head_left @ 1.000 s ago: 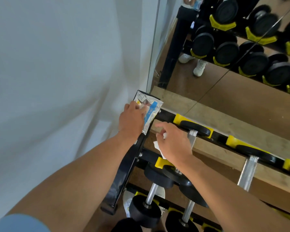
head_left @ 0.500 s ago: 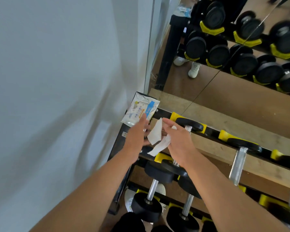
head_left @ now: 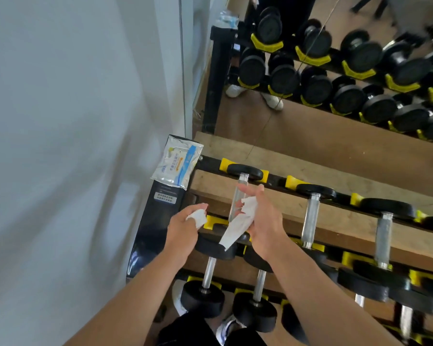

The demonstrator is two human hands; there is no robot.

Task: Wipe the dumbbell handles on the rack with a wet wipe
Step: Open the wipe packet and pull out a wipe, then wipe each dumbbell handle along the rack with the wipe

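Observation:
A black dumbbell rack [head_left: 158,221] with yellow cradles holds several dumbbells with metal handles. My left hand [head_left: 183,231] grips a bunched white wet wipe piece [head_left: 198,217] just left of the top row's leftmost dumbbell handle [head_left: 238,196]. My right hand [head_left: 263,223] holds a longer white wet wipe [head_left: 238,226] that hangs down in front of that handle. The two white pieces are apart. A second handle [head_left: 310,221] and a third handle [head_left: 383,238] lie to the right.
The wet wipe packet [head_left: 176,162] lies on the rack's top left corner. A white wall is at left, a mirror [head_left: 335,96] behind the rack reflects more dumbbells. Lower rows hold dumbbells [head_left: 203,298]; my shoes show at the floor.
My left hand let go of the packet, which now lies on the rack corner. Both hands pulled the white wipe out and apart, moving right over the first handle.

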